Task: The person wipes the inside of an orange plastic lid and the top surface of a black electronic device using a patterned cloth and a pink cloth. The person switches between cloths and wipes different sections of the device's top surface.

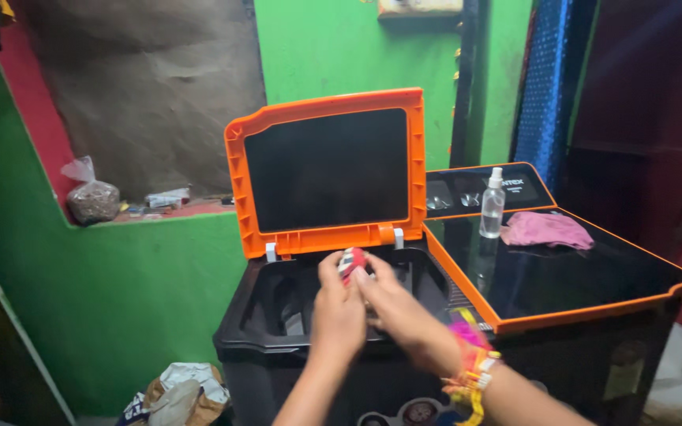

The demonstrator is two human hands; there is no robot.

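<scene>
We see a black washing machine [357, 363] with an orange-framed lid [329, 170] whose panel is black. Our hands hold a small red and white packet [350, 262]. A pink cloth [548, 229] lies by a clear spray bottle [492, 207] with a white top. The wall [112, 292] is green.

Your left hand [337, 312] and right hand [396, 308] meet over the open tub [278, 304] of the washing machine [294, 371], with a small packet [351, 261] between their fingertips. The raised lid [327, 170] stands behind them at the tub's back edge. To your right, on the closed cover [593, 276], a bottle [492, 203] stands near the back edge, with a cloth [547, 229] lying just right of it.
</scene>
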